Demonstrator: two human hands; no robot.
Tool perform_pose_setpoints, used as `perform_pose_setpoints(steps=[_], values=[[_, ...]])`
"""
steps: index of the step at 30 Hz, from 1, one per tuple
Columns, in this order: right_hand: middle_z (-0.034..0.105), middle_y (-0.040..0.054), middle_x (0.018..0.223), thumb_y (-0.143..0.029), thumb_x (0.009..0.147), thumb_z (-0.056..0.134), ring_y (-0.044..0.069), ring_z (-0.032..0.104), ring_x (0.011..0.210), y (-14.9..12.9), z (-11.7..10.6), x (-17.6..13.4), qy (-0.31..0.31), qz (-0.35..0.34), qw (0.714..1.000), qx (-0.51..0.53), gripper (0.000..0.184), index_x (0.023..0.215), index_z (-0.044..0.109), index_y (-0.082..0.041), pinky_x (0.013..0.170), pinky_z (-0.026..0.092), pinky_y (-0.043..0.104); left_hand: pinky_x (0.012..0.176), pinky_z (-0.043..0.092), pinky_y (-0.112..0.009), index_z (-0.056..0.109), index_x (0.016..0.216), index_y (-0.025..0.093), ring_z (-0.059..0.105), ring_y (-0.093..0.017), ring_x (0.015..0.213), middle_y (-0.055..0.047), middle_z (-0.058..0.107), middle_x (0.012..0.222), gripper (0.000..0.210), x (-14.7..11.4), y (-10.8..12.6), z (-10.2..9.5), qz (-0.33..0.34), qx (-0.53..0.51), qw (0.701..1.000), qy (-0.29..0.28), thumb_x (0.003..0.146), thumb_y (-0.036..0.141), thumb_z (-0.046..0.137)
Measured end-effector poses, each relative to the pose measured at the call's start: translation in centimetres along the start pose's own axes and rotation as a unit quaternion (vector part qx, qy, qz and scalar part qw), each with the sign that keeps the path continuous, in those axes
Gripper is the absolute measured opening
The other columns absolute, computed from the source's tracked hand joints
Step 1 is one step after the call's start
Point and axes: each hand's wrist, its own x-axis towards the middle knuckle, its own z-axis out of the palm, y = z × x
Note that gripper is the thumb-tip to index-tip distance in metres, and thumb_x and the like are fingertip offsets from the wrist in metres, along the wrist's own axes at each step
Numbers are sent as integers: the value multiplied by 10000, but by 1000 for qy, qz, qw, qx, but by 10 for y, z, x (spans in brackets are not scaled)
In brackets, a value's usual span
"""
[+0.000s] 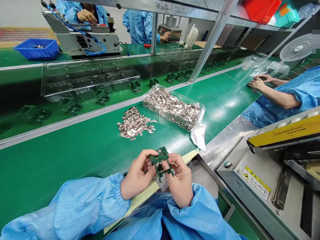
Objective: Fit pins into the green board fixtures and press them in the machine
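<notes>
Between my two hands, above the near edge of the green bench (82, 150), is a dark green plastic frame (162, 160) with open sides. My left hand (140, 170) grips its left side between thumb and fingers. On the right side, my right hand (179, 178) is closed on it, its thumb lying across the front. Whether a small part is pinched against the frame cannot be made out. Farther off lies a loose pile of small metal pieces (135, 123). Right of that, a clear plastic box (201, 115) is filled with similar metal pieces.
Green frames (102, 96) stand along the lane behind a metal rail, near a clear tray (91, 75). White paper (198, 135) hangs by the box. At right is a machine with a warning label (255, 183); a co-worker's hands (260, 82) work beyond. A metal post (212, 40) rises behind.
</notes>
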Motion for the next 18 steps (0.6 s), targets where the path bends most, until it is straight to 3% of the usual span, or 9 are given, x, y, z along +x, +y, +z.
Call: perform_pose_setpoints(steps=[5, 13, 18], values=[[642, 28, 727, -429, 811, 690, 164, 585, 652, 0, -3, 0, 2, 96, 992, 79, 250, 827, 644, -183, 577, 484, 254, 562, 423, -241, 529, 1089, 262, 498, -131, 620, 6, 544, 765, 274, -2, 1, 2, -31, 17, 999, 19, 857, 366, 630], [631, 2, 623, -409, 677, 808, 156, 578, 581, -4, 1, 3, 21, 107, 986, 128, 275, 679, 629, -200, 527, 503, 249, 537, 420, -239, 554, 1048, 251, 501, -133, 596, 10, 547, 714, 272, -2, 11, 10, -37, 47, 997, 42, 822, 364, 652], [649, 11, 707, -419, 725, 787, 153, 595, 632, 8, -31, -7, 48, 106, 987, 114, 272, 802, 654, -194, 582, 515, 250, 588, 474, -234, 514, 1059, 236, 545, -132, 660, -3, 574, 794, 292, 1, 14, 18, -60, 5, 998, 1, 819, 329, 650]])
